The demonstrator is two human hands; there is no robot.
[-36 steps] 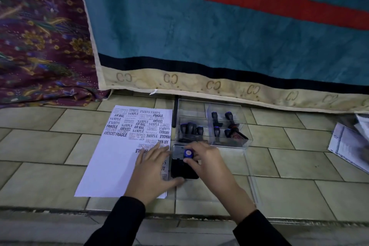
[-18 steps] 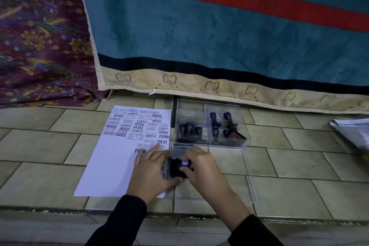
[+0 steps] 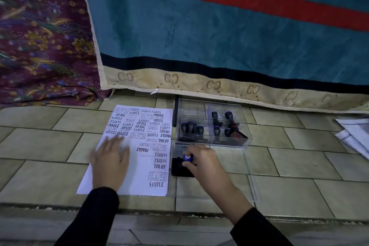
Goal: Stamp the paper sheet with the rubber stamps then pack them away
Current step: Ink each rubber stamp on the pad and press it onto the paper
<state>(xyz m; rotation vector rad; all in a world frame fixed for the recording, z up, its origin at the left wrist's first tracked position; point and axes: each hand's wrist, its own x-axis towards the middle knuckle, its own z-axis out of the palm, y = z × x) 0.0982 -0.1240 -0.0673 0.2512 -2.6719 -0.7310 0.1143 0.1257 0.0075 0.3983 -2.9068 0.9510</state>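
A white paper sheet (image 3: 137, 177) covered with black stamp prints lies on the tiled floor. My left hand (image 3: 110, 163) rests flat and open on its left half, blurred. To the right of the sheet sits a black ink pad (image 3: 178, 169) with its grey lid raised. My right hand (image 3: 201, 163) grips a blue-topped rubber stamp (image 3: 187, 158) and holds it down on the pad. Behind the pad stands a clear plastic stamp box (image 3: 246, 138) with several dark stamps in its compartments.
The box's clear lid (image 3: 251, 189) lies flat on the tiles right of the pad. A teal, red-striped blanket (image 3: 219, 36) hangs behind, a patterned maroon cloth (image 3: 40, 46) at left. Loose papers (image 3: 355, 136) lie at the far right. A floor step edge (image 3: 159, 208) runs in front.
My left hand has slid left from the ink pad's edge onto the middle of the sheet, uncovering the lower prints. My right hand stays on the pad with the stamp.
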